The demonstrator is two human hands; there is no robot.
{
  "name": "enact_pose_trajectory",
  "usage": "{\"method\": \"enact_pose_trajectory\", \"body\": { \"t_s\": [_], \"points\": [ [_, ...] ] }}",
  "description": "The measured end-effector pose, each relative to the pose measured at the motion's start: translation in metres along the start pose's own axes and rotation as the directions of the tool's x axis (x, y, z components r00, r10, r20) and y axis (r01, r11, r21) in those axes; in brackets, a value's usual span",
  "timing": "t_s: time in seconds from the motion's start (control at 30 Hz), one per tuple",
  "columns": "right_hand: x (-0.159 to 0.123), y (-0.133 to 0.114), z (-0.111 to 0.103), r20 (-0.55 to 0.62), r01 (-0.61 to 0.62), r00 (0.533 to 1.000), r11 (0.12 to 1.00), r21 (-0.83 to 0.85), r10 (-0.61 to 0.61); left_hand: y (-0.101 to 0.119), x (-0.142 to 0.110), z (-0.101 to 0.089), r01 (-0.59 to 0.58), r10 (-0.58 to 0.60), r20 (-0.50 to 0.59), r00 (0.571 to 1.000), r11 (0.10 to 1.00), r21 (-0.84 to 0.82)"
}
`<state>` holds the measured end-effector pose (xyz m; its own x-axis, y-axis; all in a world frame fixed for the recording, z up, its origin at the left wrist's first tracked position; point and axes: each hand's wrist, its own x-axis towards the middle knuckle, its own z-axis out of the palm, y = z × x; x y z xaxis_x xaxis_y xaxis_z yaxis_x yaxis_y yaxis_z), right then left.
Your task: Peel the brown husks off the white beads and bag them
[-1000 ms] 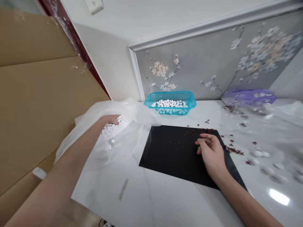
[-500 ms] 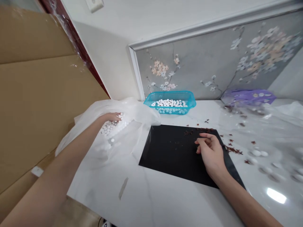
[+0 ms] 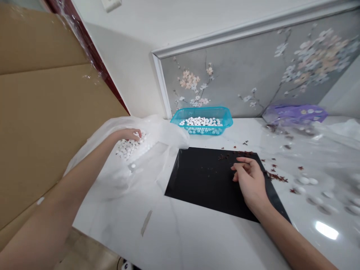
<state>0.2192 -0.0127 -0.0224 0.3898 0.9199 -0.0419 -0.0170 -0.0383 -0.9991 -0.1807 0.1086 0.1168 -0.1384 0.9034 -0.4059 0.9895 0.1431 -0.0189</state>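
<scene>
Over a heap of small white foam-like balls (image 3: pixel 128 149) in a thin white plastic bag (image 3: pixel 168 135), my left hand (image 3: pixel 129 134) is closed, with white balls showing between its fingertips. How many it holds cannot be made out. My right hand (image 3: pixel 251 182) rests over the right part of a black rectangular mat (image 3: pixel 202 180), its fingers loosely curved and apart, nothing visible in them. Small brown-red star-shaped pieces (image 3: pixel 277 177) lie beside this hand and along the mat's far edge.
A blue translucent basket (image 3: pixel 229 122) of white balls stands against the wall. A purple package (image 3: pixel 298 113) and clear plastic lie at the right, near several larger white discs (image 3: pixel 308 180). Tall cardboard (image 3: pixel 50 123) borders the white table's (image 3: pixel 191 232) left side.
My left hand has risen slightly and drawn back left from the heap, its fingers now gathered around white balls. My right hand stays over the mat.
</scene>
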Motion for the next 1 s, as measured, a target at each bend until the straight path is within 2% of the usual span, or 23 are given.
{"method": "enact_pose_trajectory", "body": {
  "t_s": [0.2, 0.37, 0.57, 0.67, 0.73, 0.8, 0.9, 0.97, 1.0],
  "points": [
    [-0.001, 0.000, 0.000, -0.001, 0.003, 1.000, 1.000, 0.008, -0.003, 0.010, -0.017, -0.011, -0.031, 0.031, -0.013, 0.999, 1.000, 0.001],
    [-0.002, -0.005, 0.001, -0.001, -0.013, 1.000, 1.000, 0.004, 0.013, 0.026, -0.039, -0.014, -0.134, 0.134, 0.050, 0.990, 0.991, -0.006],
    [-0.001, -0.003, 0.000, -0.005, -0.004, 1.000, 1.000, 0.013, 0.004, 0.052, -0.064, -0.011, -0.309, 0.305, 0.137, 0.942, 0.951, 0.002],
    [0.000, -0.001, 0.000, 0.008, 0.002, 1.000, 1.000, -0.003, -0.002, 0.071, -0.073, -0.007, -0.384, 0.382, 0.138, 0.914, 0.923, -0.013],
    [0.000, 0.000, -0.001, 0.015, 0.006, 1.000, 1.000, -0.013, -0.006, 0.087, -0.075, -0.001, -0.454, 0.459, 0.123, 0.880, 0.888, -0.066],
    [0.001, 0.000, -0.001, 0.018, 0.006, 1.000, 1.000, -0.016, -0.006, 0.105, -0.072, 0.008, -0.540, 0.557, 0.121, 0.822, 0.829, -0.148],
    [0.000, -0.001, -0.001, 0.019, 0.007, 1.000, 1.000, -0.018, -0.007, 0.133, -0.061, 0.030, -0.631, 0.670, 0.150, 0.727, 0.739, -0.236],
    [0.000, -0.003, -0.001, 0.021, 0.008, 1.000, 1.000, -0.015, -0.008, 0.150, -0.052, 0.047, -0.698, 0.731, 0.114, 0.673, 0.679, -0.230],
    [0.000, -0.003, -0.001, 0.022, 0.008, 1.000, 1.000, -0.012, -0.008, 0.158, -0.048, 0.056, -0.715, 0.745, 0.101, 0.660, 0.664, -0.220]
  ]
}}
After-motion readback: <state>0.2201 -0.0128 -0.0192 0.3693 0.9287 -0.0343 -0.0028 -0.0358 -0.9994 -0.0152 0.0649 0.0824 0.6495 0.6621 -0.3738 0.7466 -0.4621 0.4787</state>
